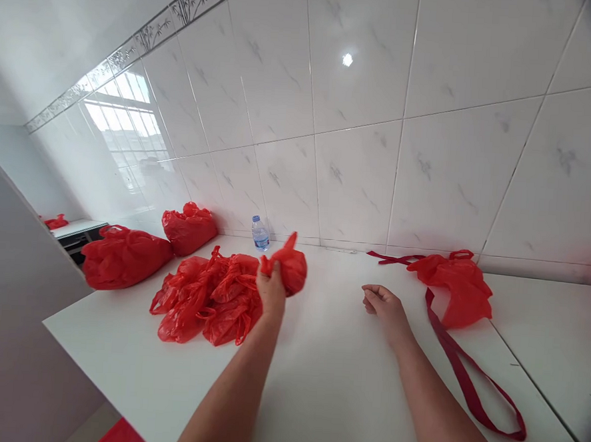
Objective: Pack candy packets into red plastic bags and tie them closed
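My left hand [271,291] grips a small red plastic bag [293,269] by its gathered top, lifted above the white counter. What is inside that bag cannot be made out. Just left of it lies a heap of several tied red plastic bags [185,307]. My right hand [381,305] hovers over the counter with fingers curled and the thumb near them; anything between the fingertips is too small to see. To its right lies a limp red bag [454,284], with a dark red strap [466,371] looping toward the front.
Two fuller red bags [123,260] stand at the counter's left end, one behind the other. A water bottle [260,235] with a blue cap stands by the tiled wall [352,184]. A seam [526,372] crosses the white counter [329,396] on the right.
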Demonstrator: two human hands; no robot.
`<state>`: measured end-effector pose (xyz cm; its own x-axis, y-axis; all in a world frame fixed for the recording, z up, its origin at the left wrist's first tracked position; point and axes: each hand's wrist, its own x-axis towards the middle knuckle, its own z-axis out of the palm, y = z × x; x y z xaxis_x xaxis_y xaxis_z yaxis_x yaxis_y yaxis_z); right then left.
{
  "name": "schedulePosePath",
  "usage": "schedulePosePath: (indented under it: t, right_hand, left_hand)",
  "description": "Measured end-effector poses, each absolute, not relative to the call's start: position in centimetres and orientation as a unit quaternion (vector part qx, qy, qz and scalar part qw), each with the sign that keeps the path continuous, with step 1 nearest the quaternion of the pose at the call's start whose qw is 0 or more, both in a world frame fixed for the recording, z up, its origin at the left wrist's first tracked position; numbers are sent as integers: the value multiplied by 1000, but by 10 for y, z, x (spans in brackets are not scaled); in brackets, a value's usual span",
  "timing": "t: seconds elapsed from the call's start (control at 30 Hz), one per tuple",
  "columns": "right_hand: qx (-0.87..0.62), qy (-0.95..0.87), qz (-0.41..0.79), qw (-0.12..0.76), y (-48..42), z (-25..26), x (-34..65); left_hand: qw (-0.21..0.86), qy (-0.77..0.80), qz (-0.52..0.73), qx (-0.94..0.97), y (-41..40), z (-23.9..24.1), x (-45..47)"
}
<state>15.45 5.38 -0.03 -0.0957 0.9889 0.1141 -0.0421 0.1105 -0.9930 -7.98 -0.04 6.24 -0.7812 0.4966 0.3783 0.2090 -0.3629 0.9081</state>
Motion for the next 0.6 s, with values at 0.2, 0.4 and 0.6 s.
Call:
schedulePosePath:
  t: [0.2, 0.4, 0.6]
  right_hand:
    - [-447, -539, 503, 507, 53, 0, 154]
    - [-456, -545, 494, 501, 51, 0, 154]
    - [-457, -559, 476, 502, 52, -2, 152]
  left_hand:
    - [-88, 629, 726, 264, -59, 117, -172]
    - [-206, 823, 450, 280, -109, 88, -203]
    - [-187, 859, 227, 419, -111, 43, -213]
